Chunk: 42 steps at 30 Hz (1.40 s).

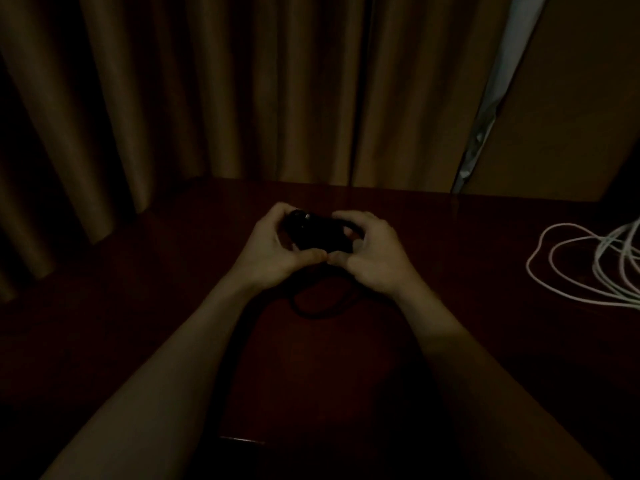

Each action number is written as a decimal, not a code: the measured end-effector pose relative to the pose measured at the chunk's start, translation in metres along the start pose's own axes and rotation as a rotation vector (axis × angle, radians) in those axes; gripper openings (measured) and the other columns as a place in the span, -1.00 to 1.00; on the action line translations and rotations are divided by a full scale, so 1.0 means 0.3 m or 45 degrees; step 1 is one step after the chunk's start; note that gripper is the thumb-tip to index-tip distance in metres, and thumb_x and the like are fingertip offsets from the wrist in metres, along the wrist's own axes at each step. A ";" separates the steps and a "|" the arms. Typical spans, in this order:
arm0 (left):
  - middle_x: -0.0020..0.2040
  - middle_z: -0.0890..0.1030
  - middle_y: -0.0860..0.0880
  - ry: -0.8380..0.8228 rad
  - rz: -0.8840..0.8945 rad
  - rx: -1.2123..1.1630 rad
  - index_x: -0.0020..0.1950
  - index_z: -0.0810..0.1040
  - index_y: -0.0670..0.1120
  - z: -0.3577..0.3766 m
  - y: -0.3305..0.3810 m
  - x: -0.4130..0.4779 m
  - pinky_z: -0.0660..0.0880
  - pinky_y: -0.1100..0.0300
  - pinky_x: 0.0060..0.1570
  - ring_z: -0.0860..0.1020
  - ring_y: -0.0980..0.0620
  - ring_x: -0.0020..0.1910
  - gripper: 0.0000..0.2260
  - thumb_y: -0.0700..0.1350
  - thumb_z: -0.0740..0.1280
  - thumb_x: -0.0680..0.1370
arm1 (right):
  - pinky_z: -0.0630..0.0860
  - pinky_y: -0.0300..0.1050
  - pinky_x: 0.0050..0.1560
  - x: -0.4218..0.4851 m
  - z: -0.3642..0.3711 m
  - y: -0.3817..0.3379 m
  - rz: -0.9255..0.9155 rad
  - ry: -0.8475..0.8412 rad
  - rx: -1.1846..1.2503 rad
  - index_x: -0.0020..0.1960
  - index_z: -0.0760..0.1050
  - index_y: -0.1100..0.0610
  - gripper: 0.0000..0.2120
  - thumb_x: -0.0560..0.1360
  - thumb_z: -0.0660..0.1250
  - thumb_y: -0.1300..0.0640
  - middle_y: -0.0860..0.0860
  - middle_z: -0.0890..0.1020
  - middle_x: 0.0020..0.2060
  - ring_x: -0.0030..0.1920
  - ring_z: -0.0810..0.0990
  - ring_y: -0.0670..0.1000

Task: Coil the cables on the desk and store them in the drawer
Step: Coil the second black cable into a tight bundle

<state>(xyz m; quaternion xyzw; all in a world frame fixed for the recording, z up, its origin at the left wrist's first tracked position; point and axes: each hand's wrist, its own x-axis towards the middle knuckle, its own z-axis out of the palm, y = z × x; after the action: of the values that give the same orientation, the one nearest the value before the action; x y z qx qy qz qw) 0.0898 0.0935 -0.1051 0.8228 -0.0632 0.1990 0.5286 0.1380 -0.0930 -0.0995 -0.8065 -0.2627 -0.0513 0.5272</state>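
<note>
Head view — black cable (pixel 317 233) bundle pinched between both hands' curled fingers (pixel 346 218)

Black cable (pixel 313 233), white cable (pixel 568 268), dark reddish-brown desk (pixel 450 237), tan curtain (pixel 207 91).

The desk (pixel 450 341) is dark reddish wood with a glossy top, dimly lit, its far edge meeting the curtains. A white cable (pixel 585 268) lies on it near the right edge in several loose, overlapping loops, running out of sight to the right. Near the middle, a loop of black cable (pixel 317 311) rests on the wood, hard to make out against the dark surface.
</note>
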 end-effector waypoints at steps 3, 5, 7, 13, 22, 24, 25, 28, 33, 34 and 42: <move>0.02 0.62 -0.08 0.027 -0.024 0.020 0.05 0.41 -0.10 0.014 -0.013 -0.001 0.61 0.04 -0.11 0.62 0.08 -0.06 -0.48 -0.16 0.69 0.31 | 0.58 0.05 0.30 -0.009 0.013 -0.001 -0.087 0.016 -0.119 0.39 0.52 0.12 -0.42 0.41 0.52 0.39 -0.13 0.43 0.11 0.24 0.58 0.04; -0.03 0.59 0.01 0.059 -0.004 0.113 0.08 0.41 -0.03 0.018 -0.011 -0.005 0.57 0.10 -0.20 0.57 0.13 -0.15 -0.46 -0.12 0.69 0.30 | 0.52 -0.14 0.31 -0.015 0.019 -0.003 -0.119 0.018 -0.235 0.42 0.52 0.10 -0.43 0.45 0.49 0.39 -0.10 0.45 0.10 0.21 0.56 -0.01; 0.00 0.60 0.11 0.040 0.036 0.204 0.21 0.47 0.08 0.013 -0.001 -0.011 0.59 0.21 -0.17 0.61 0.18 -0.10 -0.45 -0.07 0.68 0.34 | 0.46 -0.38 0.19 -0.019 0.020 -0.007 -0.116 0.015 -0.275 0.45 0.50 0.08 -0.42 0.48 0.46 0.39 -0.11 0.47 0.05 0.16 0.56 -0.05; -0.02 0.66 0.16 0.016 0.006 0.254 0.17 0.56 0.10 0.013 0.010 -0.014 0.64 0.16 -0.09 0.64 0.23 -0.09 -0.63 -0.01 0.61 0.43 | 0.52 -0.33 0.24 -0.012 0.031 -0.007 0.024 0.029 0.079 0.39 0.55 0.06 -0.53 0.54 0.41 0.38 -0.03 0.59 0.23 0.24 0.58 -0.09; 0.02 0.68 -0.02 0.203 -0.276 -0.111 0.12 0.51 -0.02 0.041 0.035 -0.007 0.69 0.01 -0.04 0.71 -0.01 -0.04 -0.66 -0.07 0.59 0.47 | 0.48 -0.35 -0.29 -0.001 0.045 -0.020 0.228 0.115 0.576 -0.06 0.52 0.15 -0.79 0.69 0.28 0.08 -0.07 0.58 -0.37 -0.35 0.55 -0.20; 0.06 0.69 -0.05 0.201 -0.348 -0.256 0.15 0.53 -0.08 0.047 0.043 -0.002 0.69 0.00 0.04 0.72 -0.03 0.01 -0.67 -0.06 0.58 0.50 | 0.47 -0.33 -0.30 -0.004 0.044 -0.019 0.305 0.111 0.610 -0.11 0.48 0.13 -0.75 0.65 0.35 -0.01 -0.06 0.58 -0.35 -0.34 0.53 -0.17; 0.11 0.69 -0.07 0.218 -0.390 -0.395 0.19 0.54 -0.13 0.047 0.050 0.001 0.68 -0.01 0.08 0.73 -0.04 0.03 -0.66 -0.05 0.56 0.52 | 0.46 -0.33 -0.31 -0.006 0.042 -0.015 0.340 0.124 0.587 -0.14 0.45 0.10 -0.70 0.61 0.39 -0.08 -0.06 0.57 -0.34 -0.35 0.51 -0.16; 0.19 0.68 -0.14 0.329 -0.455 -0.797 0.30 0.54 -0.24 0.023 0.072 0.017 0.67 0.05 0.09 0.74 -0.06 0.01 -0.59 -0.02 0.48 0.58 | 0.40 -0.35 -0.34 -0.014 0.035 -0.017 0.416 0.095 0.582 -0.12 0.44 0.08 -0.61 0.53 0.43 -0.23 -0.09 0.53 -0.33 -0.35 0.47 -0.15; 0.21 0.70 -0.11 0.047 -0.462 -0.978 0.36 0.60 -0.14 0.028 0.083 0.002 0.61 0.21 -0.13 0.69 -0.04 0.05 -0.59 0.11 0.31 0.65 | 0.33 -0.37 -0.38 -0.013 0.044 -0.034 0.310 -0.039 0.663 0.18 0.64 0.06 -0.57 0.63 0.23 -0.25 -0.21 0.41 -0.50 -0.50 0.36 -0.21; 0.18 0.70 -0.13 -0.004 -0.472 -0.974 0.39 0.57 -0.13 0.034 0.082 -0.002 0.60 0.20 -0.19 0.69 -0.04 -0.01 -0.56 0.15 0.29 0.66 | 0.34 -0.41 -0.40 -0.017 0.043 -0.034 0.261 -0.019 0.646 0.19 0.66 0.03 -0.60 0.64 0.22 -0.22 -0.23 0.44 -0.51 -0.50 0.38 -0.22; 0.12 0.69 -0.06 0.159 -0.360 -0.390 0.24 0.56 -0.04 0.078 0.088 -0.016 0.66 0.07 0.00 0.70 -0.01 0.07 -0.73 0.06 0.16 0.74 | 0.60 0.35 -0.04 -0.031 0.053 -0.042 0.135 0.227 0.517 -0.08 0.62 0.42 -0.40 0.54 0.44 -0.20 0.36 0.69 -0.12 -0.04 0.67 0.39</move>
<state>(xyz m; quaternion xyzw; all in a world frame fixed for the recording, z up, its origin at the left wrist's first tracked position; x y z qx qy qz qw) 0.0831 0.0606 -0.0930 0.7195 0.0563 0.1616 0.6731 0.1210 -0.0787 -0.0994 -0.6889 -0.1772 -0.0408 0.7017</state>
